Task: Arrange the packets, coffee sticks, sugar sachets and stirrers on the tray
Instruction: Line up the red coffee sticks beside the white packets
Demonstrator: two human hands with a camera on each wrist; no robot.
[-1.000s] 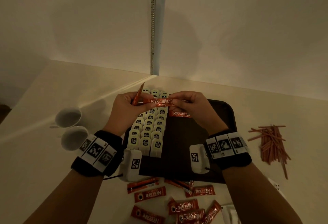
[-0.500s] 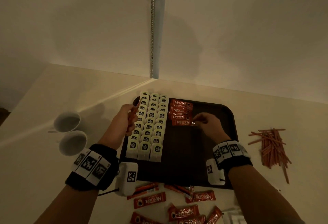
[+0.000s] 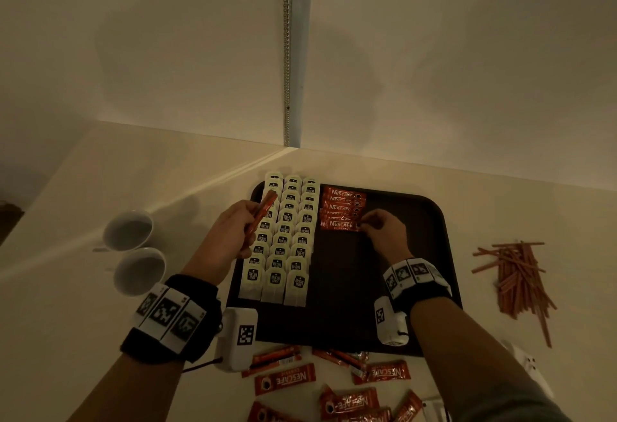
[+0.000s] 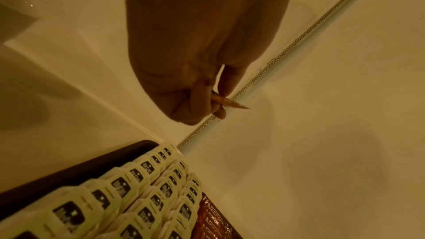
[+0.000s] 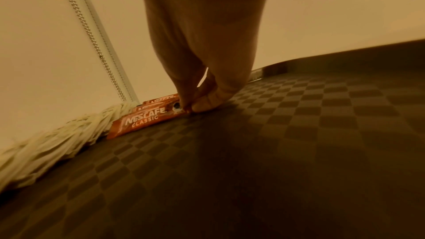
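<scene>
We see the dark tray (image 3: 417,208) holding 3 columns of white packets (image 3: 283,241) at its left and a stack of red coffee sticks (image 3: 340,209) beside them. Our right hand (image 3: 384,231) pinches the nearest stick's (image 5: 142,121) right end against the tray floor. Our left hand (image 3: 233,231) hovers above the packets, fingers curled around spare sticks (image 3: 262,213).

The right hand (image 3: 384,233) is covering the end of the nearest coffee stick (image 3: 339,224) — the sticks behind are overlapping, their print partly hidden. Loose coffee sticks (image 3: 350,405) are running off the bottom edge.
</scene>
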